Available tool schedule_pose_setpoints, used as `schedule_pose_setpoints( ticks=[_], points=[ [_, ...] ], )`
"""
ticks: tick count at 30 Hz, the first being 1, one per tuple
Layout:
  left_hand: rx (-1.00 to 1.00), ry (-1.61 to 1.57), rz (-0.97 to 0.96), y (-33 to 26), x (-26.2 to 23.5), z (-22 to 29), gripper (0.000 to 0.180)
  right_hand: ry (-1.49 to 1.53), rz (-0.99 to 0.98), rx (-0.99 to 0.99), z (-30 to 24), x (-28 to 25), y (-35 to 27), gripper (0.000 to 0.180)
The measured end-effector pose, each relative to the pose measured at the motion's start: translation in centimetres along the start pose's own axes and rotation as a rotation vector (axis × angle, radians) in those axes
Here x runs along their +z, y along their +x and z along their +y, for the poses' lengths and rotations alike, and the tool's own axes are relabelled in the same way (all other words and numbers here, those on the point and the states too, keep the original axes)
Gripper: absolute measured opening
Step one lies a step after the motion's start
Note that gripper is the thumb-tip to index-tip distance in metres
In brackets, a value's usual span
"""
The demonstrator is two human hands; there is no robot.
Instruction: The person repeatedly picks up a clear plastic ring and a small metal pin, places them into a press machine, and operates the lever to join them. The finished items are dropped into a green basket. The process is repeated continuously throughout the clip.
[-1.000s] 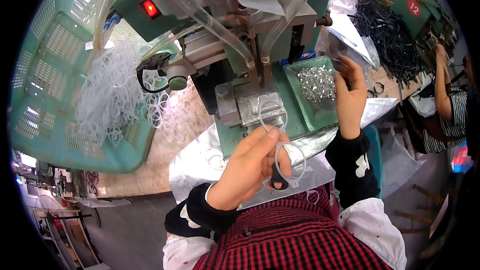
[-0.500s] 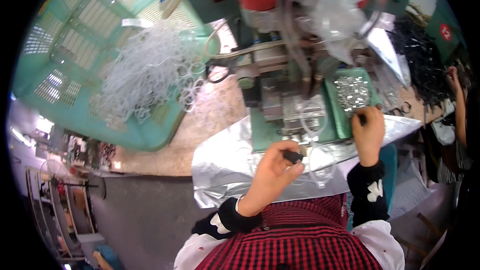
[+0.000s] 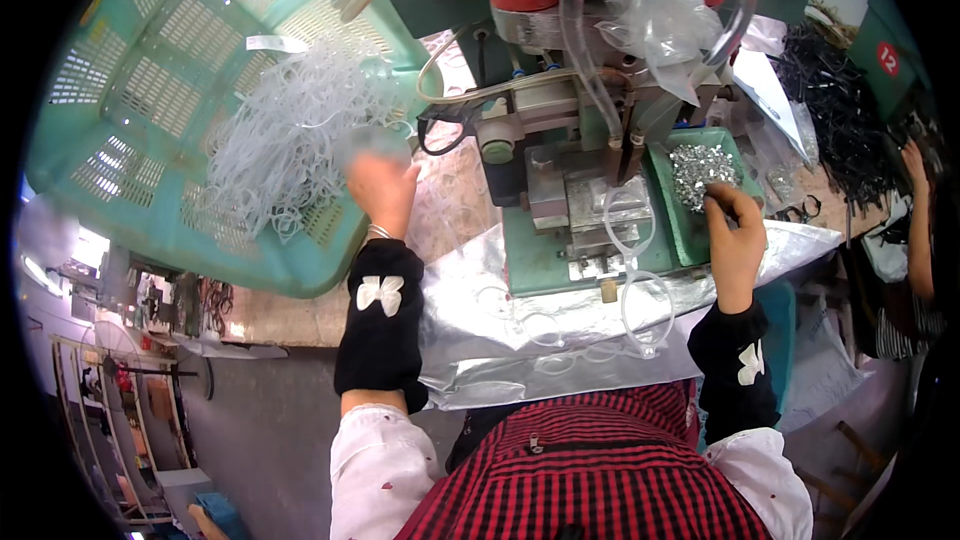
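My left hand (image 3: pixel 383 190) reaches over the front right edge of a tangled pile of clear plastic rings (image 3: pixel 290 130). Motion smears its fingers, so any hold on a ring is hidden. At the other side, my right hand (image 3: pixel 737 235) dips its fingertips to a heap of small shiny metal pieces (image 3: pixel 703 172) in a shallow green tray (image 3: pixel 690 245). Thumb and forefinger, dark at the tips, come together there; what lies between them is too small to make out. Between the hands, a clear ring (image 3: pixel 650 315) hangs over the front of the press machine (image 3: pixel 600 205).
The pile lies in a large green basket (image 3: pixel 110 210) at the left. Silvery sheeting (image 3: pixel 460 310) covers the bench front. Hoses and a plastic bag (image 3: pixel 665 25) hang over the machine. Black strips (image 3: pixel 835 110) are heaped at far right, near another person's arm (image 3: pixel 918 210).
My left hand has swung from the machine's front to the ring pile at the left. My right hand has stayed by the metal pieces, its fingers now lower in the tray. The view has shifted slightly.
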State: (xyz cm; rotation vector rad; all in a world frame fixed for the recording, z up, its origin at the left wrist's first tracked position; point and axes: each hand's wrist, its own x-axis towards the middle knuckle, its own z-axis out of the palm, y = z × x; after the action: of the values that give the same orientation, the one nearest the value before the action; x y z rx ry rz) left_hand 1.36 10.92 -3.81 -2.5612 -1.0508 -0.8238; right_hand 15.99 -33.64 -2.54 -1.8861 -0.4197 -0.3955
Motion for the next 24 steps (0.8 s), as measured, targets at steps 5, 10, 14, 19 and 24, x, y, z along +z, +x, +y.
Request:
schedule_pose_setpoints(
  ticks=[5,10,14,19,24],
  points=[
    [-0.101,-0.359,-0.029,-3.6,0.1,-1.1,0.025,-0.218,0.072,-0.060,0.7,-4.9,-2.4,0.014],
    [-0.208,-0.850,0.096,-5.1,-8.9,-1.3,0.018,-0.210,0.055,0.019,0.3,-8.2,-4.0,0.015],
    [-0.241,-1.177,0.092,-4.3,-12.6,2.4,0.023,0.013,-0.186,-0.184,-6.3,-4.5,-0.7,0.017],
    [-0.308,-1.422,-0.154,-6.1,-10.6,6.3,0.015,0.434,-0.177,-0.052,-9.0,4.3,2.6,0.039],
    [-0.502,-1.602,-0.111,-11.1,-9.3,7.0,0.008,0.620,-0.198,0.111,-9.7,5.2,1.0,0.047]
  ],
)
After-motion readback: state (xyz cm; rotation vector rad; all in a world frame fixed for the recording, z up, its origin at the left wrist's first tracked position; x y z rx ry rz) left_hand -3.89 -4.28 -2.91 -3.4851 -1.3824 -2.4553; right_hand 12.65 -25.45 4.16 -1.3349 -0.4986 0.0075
